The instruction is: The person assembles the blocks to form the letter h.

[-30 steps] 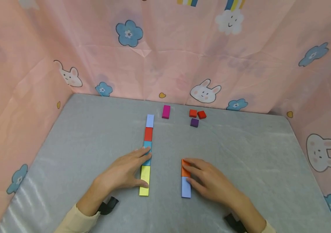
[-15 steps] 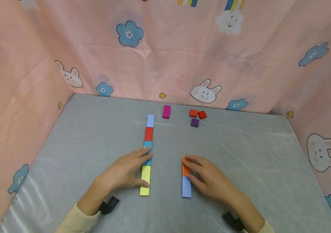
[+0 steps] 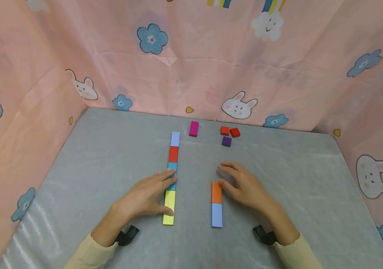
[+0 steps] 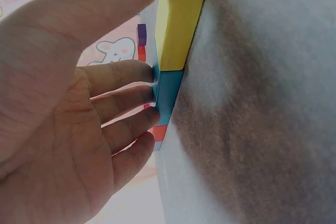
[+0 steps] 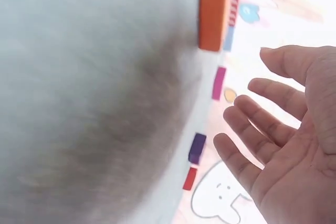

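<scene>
In the head view a row of blocks runs away from the person: yellow (image 3: 169,207), blue (image 3: 172,166), red (image 3: 173,154) and pale blue (image 3: 175,139). My left hand (image 3: 142,196) rests against it, thumb on the yellow block and fingertips touching the blue one (image 4: 170,95). The left fingers are fairly straight. A shorter row to the right has an orange block (image 3: 216,192) ahead of a periwinkle block (image 3: 216,215). My right hand (image 3: 247,185) hovers by the orange block's far right corner, fingers loosely bent, holding nothing; the right wrist view shows its fingers apart from the orange block (image 5: 211,19).
At the back of the grey cloth-covered table (image 3: 120,149) lie a magenta block (image 3: 193,129), two small red blocks (image 3: 224,130) and a purple block (image 3: 226,141). A pink printed curtain (image 3: 191,74) encloses the back and sides.
My right hand has let go of the orange block and moved forward, away from the short row. The left hand keeps its place on the long row. The view has shifted slightly.
</scene>
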{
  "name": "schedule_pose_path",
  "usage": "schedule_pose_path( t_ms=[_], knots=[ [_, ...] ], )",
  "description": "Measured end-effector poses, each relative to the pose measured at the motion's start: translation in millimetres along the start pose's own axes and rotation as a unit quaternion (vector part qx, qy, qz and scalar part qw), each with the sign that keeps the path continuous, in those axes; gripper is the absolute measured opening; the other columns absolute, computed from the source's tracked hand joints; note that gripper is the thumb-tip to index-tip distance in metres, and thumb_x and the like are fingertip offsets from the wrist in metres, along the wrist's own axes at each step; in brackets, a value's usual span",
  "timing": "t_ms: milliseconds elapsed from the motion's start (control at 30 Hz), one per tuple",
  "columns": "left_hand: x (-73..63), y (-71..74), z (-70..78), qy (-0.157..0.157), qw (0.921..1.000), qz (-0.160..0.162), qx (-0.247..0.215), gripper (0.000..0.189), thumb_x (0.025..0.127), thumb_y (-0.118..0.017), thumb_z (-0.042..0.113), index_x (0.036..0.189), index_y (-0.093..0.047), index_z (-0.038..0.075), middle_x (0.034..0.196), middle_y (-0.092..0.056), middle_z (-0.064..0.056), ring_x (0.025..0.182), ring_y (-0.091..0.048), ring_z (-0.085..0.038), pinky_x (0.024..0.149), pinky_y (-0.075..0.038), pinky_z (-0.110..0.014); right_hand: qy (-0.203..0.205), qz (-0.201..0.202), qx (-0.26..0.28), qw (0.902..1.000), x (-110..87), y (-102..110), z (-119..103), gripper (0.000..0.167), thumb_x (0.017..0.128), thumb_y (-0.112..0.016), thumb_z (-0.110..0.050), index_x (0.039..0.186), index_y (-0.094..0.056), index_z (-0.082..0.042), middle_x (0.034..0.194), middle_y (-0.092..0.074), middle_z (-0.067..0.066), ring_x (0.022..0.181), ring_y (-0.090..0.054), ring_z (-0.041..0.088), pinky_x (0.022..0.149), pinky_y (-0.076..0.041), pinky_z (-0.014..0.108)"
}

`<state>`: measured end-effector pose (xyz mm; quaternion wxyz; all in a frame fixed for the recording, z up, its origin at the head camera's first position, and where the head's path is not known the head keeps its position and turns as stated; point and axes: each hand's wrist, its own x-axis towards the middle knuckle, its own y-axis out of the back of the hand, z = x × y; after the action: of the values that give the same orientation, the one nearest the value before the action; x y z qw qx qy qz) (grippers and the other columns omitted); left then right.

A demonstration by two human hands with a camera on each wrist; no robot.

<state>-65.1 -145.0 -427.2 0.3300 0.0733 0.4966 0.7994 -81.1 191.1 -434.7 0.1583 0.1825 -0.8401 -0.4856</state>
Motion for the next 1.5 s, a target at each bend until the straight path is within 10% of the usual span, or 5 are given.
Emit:
schedule_pose_path(
  t_ms=[700, 1500],
  knots=[
    [-0.1, -0.1, -0.4, -0.008, 0.9999, 0.008, 0.009, 0.099, 0.078, -0.094, 0.044, 0.157, -0.05, 0.003, 0.172, -0.038, -0.013, 0.16, -0.038, -0.032, 0.13, -0.038, -0.05, -0.09, -0.016, 0.023, 0.9956, 65.4, 19.9, 21.6, 0.054, 0.102, -0.07, -0.02, 0.149, -0.057, 0.001, 0.155, -0.053, 0.023, 0.145, -0.051, 0.044, 0.122, -0.043, 0.064],
    [-0.2, -0.5, -0.9, -0.006, 0.9999, 0.01, 0.007, 0.098, 0.077, -0.095, 0.043, 0.156, -0.05, 0.004, 0.172, -0.039, -0.012, 0.159, -0.039, -0.032, 0.129, -0.039, -0.05, -0.129, -0.005, -0.006, 0.9917, 82.0, 7.1, 52.1, 0.056, 0.104, -0.064, -0.02, 0.154, -0.051, 0.002, 0.159, -0.049, 0.024, 0.148, -0.048, 0.044, 0.127, -0.037, 0.063]
  ],
)
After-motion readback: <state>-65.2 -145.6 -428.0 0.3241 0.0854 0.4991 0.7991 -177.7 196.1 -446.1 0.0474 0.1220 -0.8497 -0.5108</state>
